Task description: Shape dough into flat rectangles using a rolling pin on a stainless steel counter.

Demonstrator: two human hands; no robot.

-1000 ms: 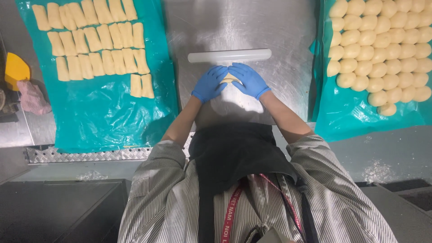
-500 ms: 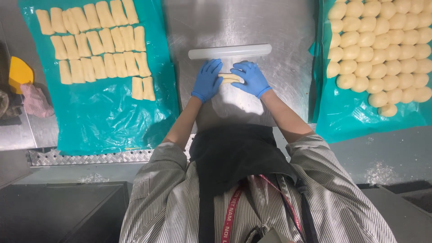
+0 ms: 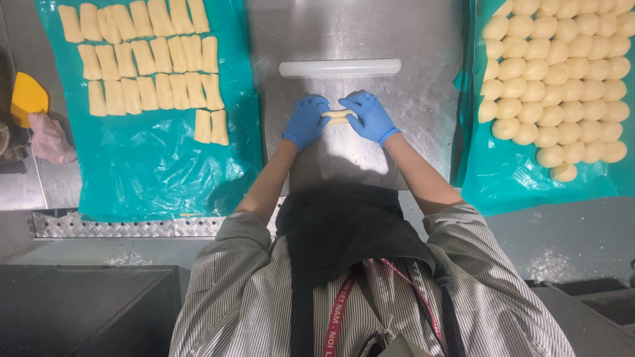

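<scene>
Nearest to us, our striped sleeves and dark apron fill the lower view, a red lanyard [image 3: 337, 317] hanging at the chest. Forearms reach forward over the steel table [image 3: 423, 39].

Both hands wear blue gloves. Our left hand [image 3: 305, 122] and right hand [image 3: 370, 117] meet at mid-table, fingers curled and closed on opposite ends of one small dough roll [image 3: 337, 117]. The roll lies crosswise between the two hands, pale yellow, low at the steel surface; whether it touches the steel we cannot tell.

Just beyond the hands: a white rolling pin [image 3: 340, 67], lying crosswise on the bare steel, apart from both gloves.

Left side: a teal plastic sheet [image 3: 152, 165] carrying rows of finished dough rolls [image 3: 142, 56], laid side by side, two more set apart nearer us. Past its left edge, a yellow scraper [image 3: 28, 96] and a pinkish cloth [image 3: 49, 139].

Right side: a second teal sheet [image 3: 509, 178] packed with round dough balls [image 3: 562, 73] in close rows, touching.
</scene>
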